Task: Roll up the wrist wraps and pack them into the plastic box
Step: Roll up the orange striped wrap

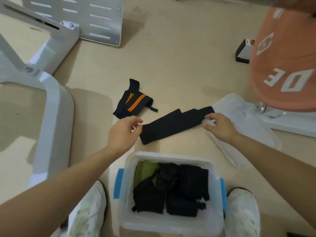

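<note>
A plain black wrist wrap lies stretched flat on the floor, running from lower left to upper right. My left hand is at its left end, fingertips curled and pinching the corner. At the right end, beside the lid, my right hand pinches the wrap with curled fingers. A second wrap, black with orange stripes, lies loosely folded just beyond my left hand. The clear plastic box with blue latches stands open between my feet. It holds several rolled wraps, black and green.
The box's clear lid lies on the floor to the right, under my right hand. A person in an orange shirt crouches at the upper right. White furniture frames fill the left side. A small black box sits farther back.
</note>
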A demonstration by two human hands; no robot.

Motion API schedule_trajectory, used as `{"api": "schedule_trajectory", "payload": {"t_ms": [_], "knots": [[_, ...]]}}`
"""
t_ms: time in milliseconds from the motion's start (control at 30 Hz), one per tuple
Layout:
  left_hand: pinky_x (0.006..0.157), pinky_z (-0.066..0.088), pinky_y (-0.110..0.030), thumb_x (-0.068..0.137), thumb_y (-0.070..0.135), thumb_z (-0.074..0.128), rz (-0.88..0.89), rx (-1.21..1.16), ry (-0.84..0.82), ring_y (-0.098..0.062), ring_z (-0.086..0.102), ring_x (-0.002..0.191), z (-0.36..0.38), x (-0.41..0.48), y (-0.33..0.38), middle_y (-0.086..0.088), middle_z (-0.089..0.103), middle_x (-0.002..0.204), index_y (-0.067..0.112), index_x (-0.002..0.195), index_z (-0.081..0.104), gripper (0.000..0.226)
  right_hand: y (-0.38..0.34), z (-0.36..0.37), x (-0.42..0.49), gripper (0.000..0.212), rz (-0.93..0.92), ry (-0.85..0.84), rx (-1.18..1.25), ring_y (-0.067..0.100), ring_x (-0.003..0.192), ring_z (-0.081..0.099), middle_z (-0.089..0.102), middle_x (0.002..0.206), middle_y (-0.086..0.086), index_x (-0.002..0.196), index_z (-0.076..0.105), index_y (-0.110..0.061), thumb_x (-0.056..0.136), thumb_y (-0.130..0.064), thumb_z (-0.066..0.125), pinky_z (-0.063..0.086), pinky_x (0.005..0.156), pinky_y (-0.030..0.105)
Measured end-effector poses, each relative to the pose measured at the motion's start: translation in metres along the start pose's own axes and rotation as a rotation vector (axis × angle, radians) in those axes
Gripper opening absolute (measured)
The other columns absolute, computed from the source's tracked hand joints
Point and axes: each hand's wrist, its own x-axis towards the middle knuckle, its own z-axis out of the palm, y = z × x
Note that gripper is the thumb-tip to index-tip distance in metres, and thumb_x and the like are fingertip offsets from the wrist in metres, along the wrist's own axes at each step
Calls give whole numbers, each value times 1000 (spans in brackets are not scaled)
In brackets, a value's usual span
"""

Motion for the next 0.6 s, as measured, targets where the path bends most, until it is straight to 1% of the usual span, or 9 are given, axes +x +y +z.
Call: {"api": "schedule_trajectory", "payload": {"t_ms": [67, 133, 200, 267, 333, 400, 500, 567, 600], "knots": [[87, 54, -42, 96, 34, 63, -27, 62, 0, -20, 63, 107, 1, 33, -24, 6, 68, 113, 29, 124, 66, 28, -4, 5, 32, 53, -53, -5, -149, 34, 130, 45, 53, 143, 7, 141, 54, -18, 94, -37, 67, 38, 109, 41], [96, 48, -42, 93, 43, 65, -84, 152, -16, -27, 54, 122, 6, 66, -40, 0, 61, 131, 26, 140, 55, 51, -7, 9, 58, 67, -76, -44, -324, 36, 140, 30, 40, 157, 1, 151, 40, -26, 92, -44, 67, 31, 112, 47], [107, 40, -43, 88, 54, 65, -118, 255, -45, -32, 44, 133, 13, 95, -49, -6, 52, 146, 24, 152, 40, 75, -7, 12, 77, 79, -74, -109, -489, 35, 143, 22, 34, 160, -2, 156, 28, -31, 90, -50, 67, 24, 113, 48], [115, 34, -46, 84, 62, 66, -151, 298, -100, -36, 37, 140, 23, 120, -51, -9, 44, 154, 23, 158, 27, 93, -3, 16, 89, 80, -69, -133, -602, 33, 137, 28, 47, 148, 1, 154, 29, -30, 88, -53, 67, 27, 108, 48], [116, 31, -48, 83, 61, 69, -218, 254, -163, -38, 33, 143, 32, 137, -50, -11, 41, 155, 22, 161, 19, 101, -1, 17, 94, 67, -83, -115, -656, 30, 126, 34, 57, 126, 1, 144, 44, -29, 87, -55, 67, 29, 99, 45], [112, 35, -46, 85, 50, 74, -199, 230, -177, -37, 38, 138, 38, 141, -51, -12, 47, 149, 20, 160, 24, 95, 1, 19, 92, 45, -148, -66, -670, 26, 116, 37, 56, 104, -3, 122, 60, -27, 87, -52, 69, 27, 91, 42], [107, 45, -40, 88, 25, 76, -19, 146, -179, -26, 52, 130, 42, 120, -55, -5, 58, 138, 23, 150, 45, 69, 0, 19, 83, 18, -213, 10, -521, 25, 105, 44, 56, 89, -3, 97, 61, -27, 90, -41, 70, 24, 83, 37], [103, 47, -32, 90, 16, 74, 39, 15, -287, -16, 60, 120, 37, 101, -59, 1, 66, 124, 26, 135, 60, 49, -4, 15, 73, 15, -174, 12, -292, 27, 94, 56, 61, 84, -1, 90, 58, -26, 91, -33, 71, 36, 81, 38], [99, 48, -30, 91, 16, 74, 16, -60, -352, -13, 64, 110, 33, 93, -60, 4, 71, 112, 27, 122, 68, 34, -7, 11, 69, 16, -136, 5, -187, 27, 87, 60, 63, 83, 0, 89, 59, -23, 90, -30, 73, 45, 78, 40]]}}
